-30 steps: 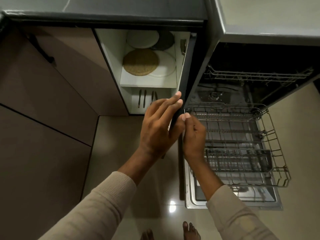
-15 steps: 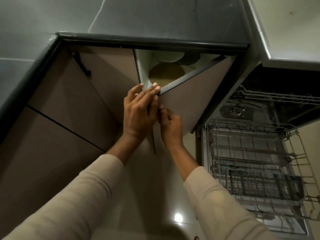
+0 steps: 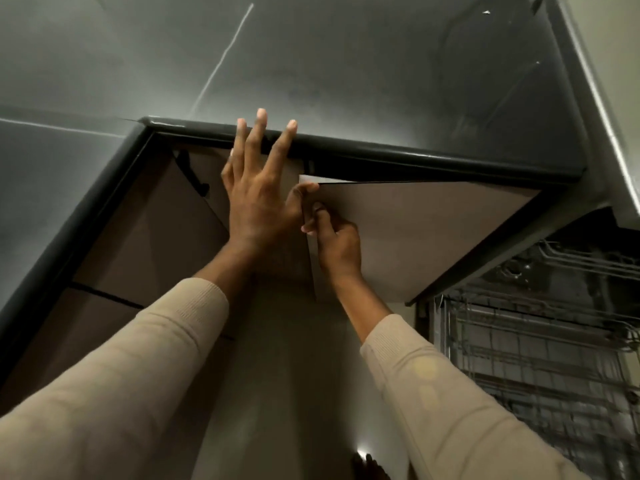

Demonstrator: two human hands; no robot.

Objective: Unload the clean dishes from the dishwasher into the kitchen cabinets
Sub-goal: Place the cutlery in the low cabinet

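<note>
With the dishwasher rack point(image 3: 540, 358) apparently empty, the step looked like shutting the smooth matte cabinet door point(image 3: 415, 233), nearly closed under the dark rounded tabletop point(image 3: 381, 154): the right hand point(image 3: 337, 247) pinched its edge, the left hand point(image 3: 256, 202) lay open, and a gentle last push seemed needed.

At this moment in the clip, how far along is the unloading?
Done, by the look of it: the part of the dishwasher rack in view holds no dishes. In hand: the cabinet door stands nearly shut, the right hand gripping its free edge, the left hand spread open beside it, thumb on the door's corner. Left: shutting that door fully, then sliding the rack in and closing the dishwasher.
</note>
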